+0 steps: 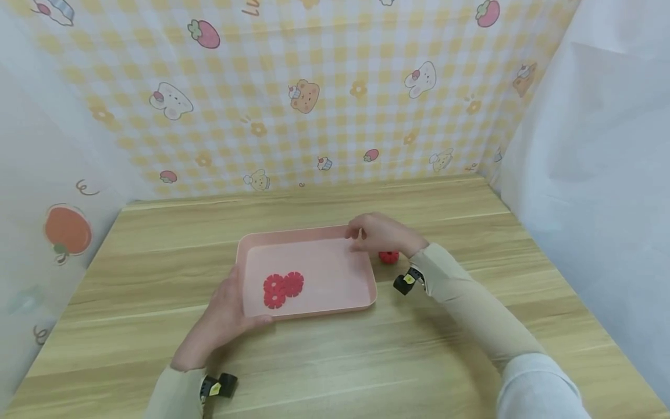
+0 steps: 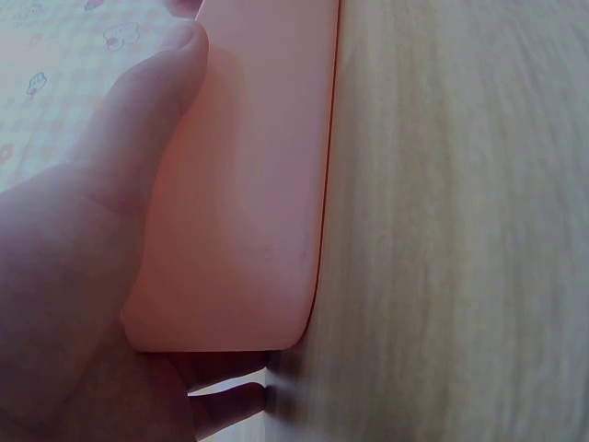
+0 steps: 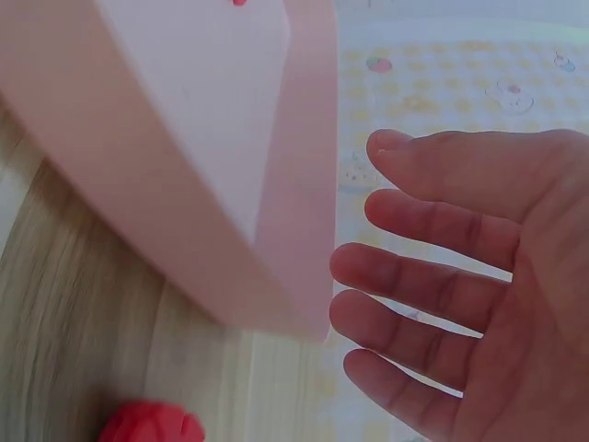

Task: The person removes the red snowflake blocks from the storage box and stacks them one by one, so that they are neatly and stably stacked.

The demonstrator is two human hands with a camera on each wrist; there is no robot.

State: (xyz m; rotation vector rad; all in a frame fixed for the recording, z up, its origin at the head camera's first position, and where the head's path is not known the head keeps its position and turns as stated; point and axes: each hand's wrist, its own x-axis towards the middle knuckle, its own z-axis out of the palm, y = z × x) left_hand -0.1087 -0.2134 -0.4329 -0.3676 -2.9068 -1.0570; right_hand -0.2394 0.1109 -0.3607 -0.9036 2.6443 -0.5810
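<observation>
Red piece (image 1: 389,258) hides partly behind relaxed right hand (image 1: 384,233); left hand (image 1: 224,311) seemingly grips tray (image 1: 327,273).

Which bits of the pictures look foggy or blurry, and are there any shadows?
Head view: a soft shadow on the table beneath the right sleeve; left wrist view: wood grain smeared, patterned cloth pale and hazy; right wrist view: cloth washed out too, pink tray blurry along its near rim, right hand clearer.
</observation>
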